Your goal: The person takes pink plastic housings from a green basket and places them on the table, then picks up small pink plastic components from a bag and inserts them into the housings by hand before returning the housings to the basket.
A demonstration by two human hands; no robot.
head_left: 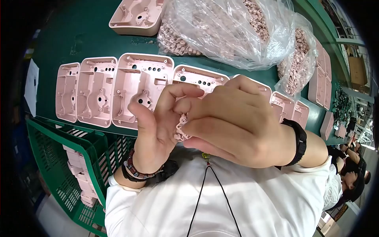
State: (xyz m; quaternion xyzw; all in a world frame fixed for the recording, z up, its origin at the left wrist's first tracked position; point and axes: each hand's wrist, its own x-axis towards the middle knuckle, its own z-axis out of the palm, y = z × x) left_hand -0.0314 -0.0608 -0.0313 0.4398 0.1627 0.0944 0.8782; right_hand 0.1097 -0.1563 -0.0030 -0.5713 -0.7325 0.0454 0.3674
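Note:
My left hand (pixel 152 125) is turned palm up in front of my chest, its fingers curled around several small pink plastic parts (pixel 182 129) that lie in the palm. My right hand (pixel 241 120) reaches across from the right with its back showing. Its fingers are bent together and touch the parts in the left palm; what sits between their tips is hidden. Just beyond both hands stands a row of open pink plastic housings (pixel 129 85) with round holes and screw posts inside. The hands cover part of the middle housings.
Clear plastic bags (pixel 229 35) full of small pink parts lie on the green table (pixel 85 37). Another housing (pixel 136 17) stands at the back; more are at the right (pixel 319 79). A green crate (pixel 92 166) with pink pieces is at lower left. People (pixel 351 177) are at far right.

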